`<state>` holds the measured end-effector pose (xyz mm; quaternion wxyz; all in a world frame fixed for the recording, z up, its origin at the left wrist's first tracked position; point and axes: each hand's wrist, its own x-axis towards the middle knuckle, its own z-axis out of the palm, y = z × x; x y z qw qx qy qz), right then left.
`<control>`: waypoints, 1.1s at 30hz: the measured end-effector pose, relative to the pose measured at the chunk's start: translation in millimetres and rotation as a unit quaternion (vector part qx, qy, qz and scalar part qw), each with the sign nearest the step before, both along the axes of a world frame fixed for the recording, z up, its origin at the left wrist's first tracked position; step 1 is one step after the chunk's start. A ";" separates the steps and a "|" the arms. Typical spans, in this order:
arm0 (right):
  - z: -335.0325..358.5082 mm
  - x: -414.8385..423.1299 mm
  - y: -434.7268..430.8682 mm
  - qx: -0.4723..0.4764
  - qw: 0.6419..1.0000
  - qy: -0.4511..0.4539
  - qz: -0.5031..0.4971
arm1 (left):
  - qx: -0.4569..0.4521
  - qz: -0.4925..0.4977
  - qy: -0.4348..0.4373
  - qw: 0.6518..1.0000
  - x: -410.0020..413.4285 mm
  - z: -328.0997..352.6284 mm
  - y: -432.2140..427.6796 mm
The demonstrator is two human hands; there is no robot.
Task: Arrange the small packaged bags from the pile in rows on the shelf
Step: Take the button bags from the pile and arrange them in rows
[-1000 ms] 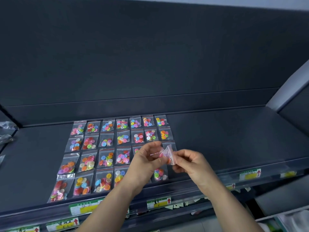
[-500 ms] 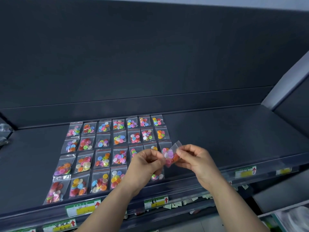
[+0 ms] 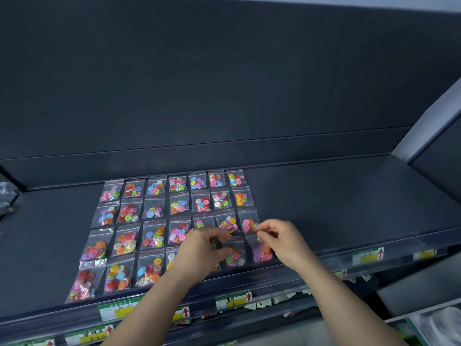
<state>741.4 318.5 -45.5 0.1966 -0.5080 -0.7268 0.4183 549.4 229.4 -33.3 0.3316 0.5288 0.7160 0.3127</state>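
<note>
1. Head view, nearest first: the left hand (image 3: 204, 248) reaches in across the front row of bags (image 3: 117, 275), hiding part of it. Pulling that arm back low could, I think, sweep those bags toward the front edge of the shelf (image 3: 336, 208).
2. Its fingers are curled over the second-last bag (image 3: 234, 257) of that row. I cannot tell whether they pinch it or only touch it. A careless lift could skew that bag.
3. The right hand (image 3: 284, 239) pinches the top edge of the end bag (image 3: 260, 253) between thumb and forefinger, the other fingers loosely curled. This bag sits at the right end of the front row, down at the shelf; whether it lies flat is unclear. The film looks slippery and the buttons bunch low, so a tilted release may let it slide forward or overlap its neighbour.
4. Just behind the right fingertips lies the third-row bag (image 3: 249, 224); the knuckles could nudge it.
5. Both back rows (image 3: 179, 193) lie well apart from the hands and seem safe.
</note>
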 end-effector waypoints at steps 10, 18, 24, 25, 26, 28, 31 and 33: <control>-20.6 18.8 -9.9 0.183 0.980 -0.066 0.039 | 0.021 -0.044 0.160 0.986 4.5 -9.5 0.9; -28.4 18.1 -17.2 0.216 0.970 -0.104 0.037 | 0.018 -0.056 0.179 0.982 3.1 -15.6 2.7; -9.0 3.2 -17.8 0.167 0.986 -0.017 -0.020 | 0.051 0.054 -0.005 0.997 -10.0 -1.2 -8.6; -3.3 -3.5 -17.6 0.152 0.988 0.011 -0.038 | 0.062 0.092 -0.049 0.993 -16.9 3.8 -14.4; 2.9 -11.2 -17.9 0.133 0.989 0.041 -0.055 | 0.076 0.128 -0.081 0.985 -24.6 9.3 -21.6; 14.5 -31.0 -19.0 0.084 0.989 0.093 -0.074 | 0.108 0.199 -0.116 0.967 -44.5 18.1 -40.3; 29.1 -70.1 -25.8 0.011 0.986 0.155 -0.067 | 0.146 0.293 -0.142 0.934 -78.5 26.8 -73.9; 34.5 -102.1 -33.6 -0.018 0.983 0.175 -0.046 | 0.161 0.346 -0.144 0.913 -104.2 29.3 -99.9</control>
